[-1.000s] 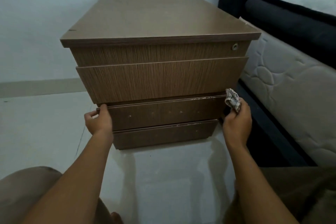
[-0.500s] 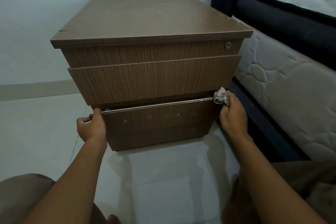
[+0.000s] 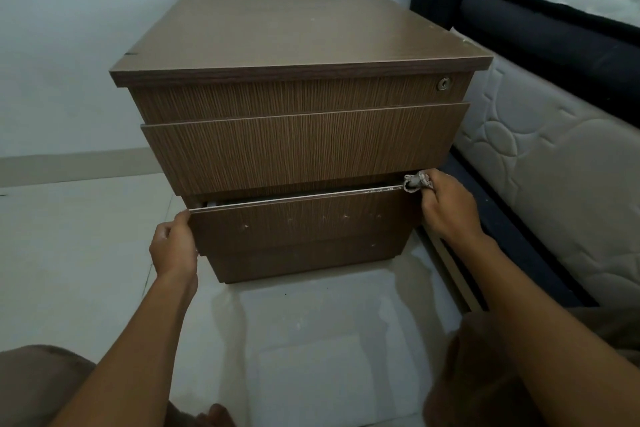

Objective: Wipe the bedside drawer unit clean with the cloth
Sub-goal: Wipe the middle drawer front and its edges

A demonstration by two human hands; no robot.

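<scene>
Floor [image 3: 311, 340] of pale tile, carrying everything in view. Lying along its right edge: bed [image 3: 554, 166], showing a quilted pale mattress side and a dark frame. Standing at the floor's far edge, against the pale wall [image 3: 69, 45] and just beside the bed: brown wooden drawer unit [image 3: 298, 35], upright, front facing the camera. Showing four stacked panels under an overhanging top, two with lighter grain above and two darker ones below. Sitting a little way out from the unit: third drawer [image 3: 304, 229], with a narrow dark gap opening along its top edge and small pale specks dotting its front. Reaching in from the bottom corners of the view: two bare forearms, with brown-clad knees [image 3: 34, 385] showing low at either side.

Gripping the third drawer's left edge, just below its top left corner: left hand [image 3: 175, 246], fingers curling round the edge. Pinching the cloth at the drawer's top right corner: right hand [image 3: 446, 204], fingers curling in, back of the hand facing up. Being pressed onto the top edge at that corner: cloth [image 3: 417, 181], small, grey-white, bunched up, poking out leftward past the fingertips. Sitting at the top right corner of the uppermost panel: small round metal lock [image 3: 443, 83].
</scene>
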